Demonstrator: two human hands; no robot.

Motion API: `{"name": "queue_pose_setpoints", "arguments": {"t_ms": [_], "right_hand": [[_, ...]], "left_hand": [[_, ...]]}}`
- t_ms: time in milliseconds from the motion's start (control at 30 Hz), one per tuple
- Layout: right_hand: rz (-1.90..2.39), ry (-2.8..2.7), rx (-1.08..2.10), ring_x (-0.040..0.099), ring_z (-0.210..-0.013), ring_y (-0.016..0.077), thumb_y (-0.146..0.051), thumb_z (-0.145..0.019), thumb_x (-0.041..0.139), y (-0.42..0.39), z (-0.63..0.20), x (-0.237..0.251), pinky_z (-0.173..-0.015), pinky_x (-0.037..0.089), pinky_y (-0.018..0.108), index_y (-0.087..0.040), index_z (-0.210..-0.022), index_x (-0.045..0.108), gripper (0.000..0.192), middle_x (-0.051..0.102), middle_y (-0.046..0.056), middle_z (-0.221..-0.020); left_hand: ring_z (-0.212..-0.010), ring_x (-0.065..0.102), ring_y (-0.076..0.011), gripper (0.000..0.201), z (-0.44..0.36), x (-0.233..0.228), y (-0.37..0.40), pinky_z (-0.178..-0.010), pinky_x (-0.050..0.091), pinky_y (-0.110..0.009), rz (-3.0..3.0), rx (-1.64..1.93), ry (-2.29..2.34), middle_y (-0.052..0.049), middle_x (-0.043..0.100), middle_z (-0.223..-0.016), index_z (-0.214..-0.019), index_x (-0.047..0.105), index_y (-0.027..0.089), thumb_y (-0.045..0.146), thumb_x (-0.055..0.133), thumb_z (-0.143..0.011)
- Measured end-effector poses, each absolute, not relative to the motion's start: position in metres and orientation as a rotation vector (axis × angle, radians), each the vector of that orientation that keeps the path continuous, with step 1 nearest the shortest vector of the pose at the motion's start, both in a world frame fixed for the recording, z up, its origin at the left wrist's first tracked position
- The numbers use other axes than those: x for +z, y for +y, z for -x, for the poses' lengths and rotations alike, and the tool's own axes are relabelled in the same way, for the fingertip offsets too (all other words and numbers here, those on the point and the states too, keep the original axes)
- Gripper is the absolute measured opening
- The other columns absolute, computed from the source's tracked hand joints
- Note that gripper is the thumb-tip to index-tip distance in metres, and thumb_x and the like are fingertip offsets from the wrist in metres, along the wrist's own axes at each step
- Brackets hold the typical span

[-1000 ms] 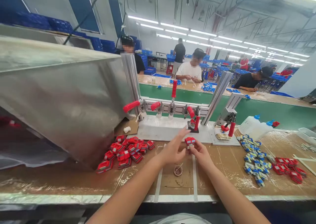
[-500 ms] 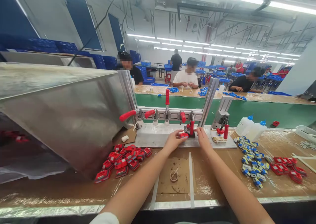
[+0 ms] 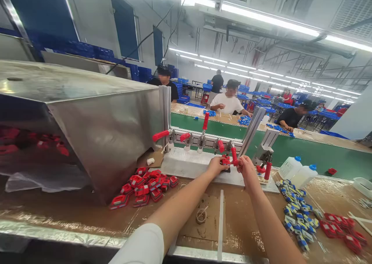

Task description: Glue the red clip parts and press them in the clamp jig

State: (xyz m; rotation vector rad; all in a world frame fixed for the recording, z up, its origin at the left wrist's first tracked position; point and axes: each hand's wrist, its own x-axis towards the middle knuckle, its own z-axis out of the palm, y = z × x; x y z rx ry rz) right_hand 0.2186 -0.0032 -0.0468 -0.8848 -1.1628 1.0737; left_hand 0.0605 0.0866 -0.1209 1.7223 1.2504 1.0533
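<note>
Left hand [image 3: 216,165] fingers pinch a small red part [image 3: 225,161] at the clamp base. Right hand [image 3: 247,167] fingers grip the red clamp handle [image 3: 234,156], just beside the left fingertips.

Brushed metal hopper [image 3: 101,124], glossy red plastic clamp handle [image 3: 234,156], taped shiny cardboard benchtop [image 3: 87,213]

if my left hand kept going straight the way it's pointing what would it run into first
Most likely the small red part seated at the clamp fixture, right at the left hand; its fingers already seem to touch it. Beyond stands the red clamp handle, though depth is unclear.
</note>
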Motion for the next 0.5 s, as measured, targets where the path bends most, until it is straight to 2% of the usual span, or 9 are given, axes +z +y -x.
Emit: {"name": "queue_pose_setpoints", "arguments": {"t_ms": [133,300,500], "right_hand": [[0.8,-1.115,1.157,0.054,-0.064,0.0182,-0.054,-0.084,0.069,-0.003,-0.217,-0.033,-0.055,0.038,0.029,-0.026,-0.088,0.05,0.034,0.07,0.003,-0.075],[0.827,-1.091,1.074,0.051,-0.059,0.0149,-0.054,-0.078,0.078,0.002,-0.209,-0.026,-0.053,0.038,0.026,-0.025,-0.092,0.054,0.04,0.071,0.002,-0.074],[0.865,-1.141,0.992,0.048,-0.055,0.0121,-0.058,-0.078,0.08,0.005,-0.204,-0.025,-0.053,0.037,0.026,-0.024,-0.104,0.057,0.048,0.07,0.0,-0.074]], "left_hand": [[-0.096,0.073,-0.025,0.048,-0.061,-0.123,0.095,-0.089,0.055,-0.033,-1.735,1.101,1.316,-0.007,0.08,-0.102,-0.117,0.078,0.018,0.026,0.085,-0.07],[-0.111,0.07,-0.0268,0.056,-0.059,-0.124,0.101,-0.101,0.052,-0.035,-1.786,1.11,1.356,-0.009,0.075,-0.123,-0.124,0.076,0.021,0.022,0.087,-0.07],[-0.108,0.07,-0.026,0.048,-0.055,-0.121,0.101,-0.098,0.052,-0.033,-1.872,1.044,1.347,-0.007,0.076,-0.119,-0.119,0.077,0.021,0.028,0.086,-0.072]]}}
